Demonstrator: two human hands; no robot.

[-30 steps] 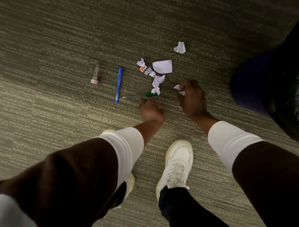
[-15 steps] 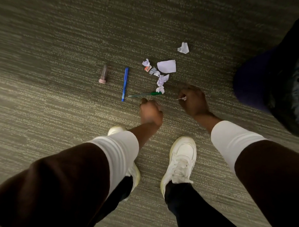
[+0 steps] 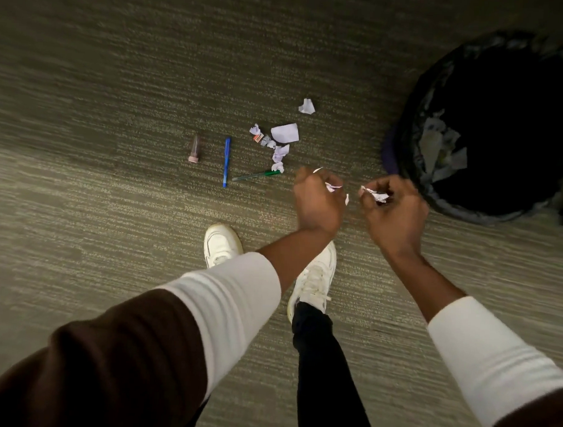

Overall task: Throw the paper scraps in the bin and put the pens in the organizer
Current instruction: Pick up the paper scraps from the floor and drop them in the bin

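Likely an office: striped grey-green commercial carpet [image 3: 112, 206] fills the frame, with a black-lined bin [image 3: 490, 125] at upper right.

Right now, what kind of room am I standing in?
Probably an office or classroom, though only floor shows: low striped carpet, a bin lined with a black bag, and a blue pen among paper scraps.

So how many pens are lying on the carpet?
2. The blue pen lies left of the paper scraps. The green pen lies just right of it, its tip near the blue pen's lower end. None looks hidden.
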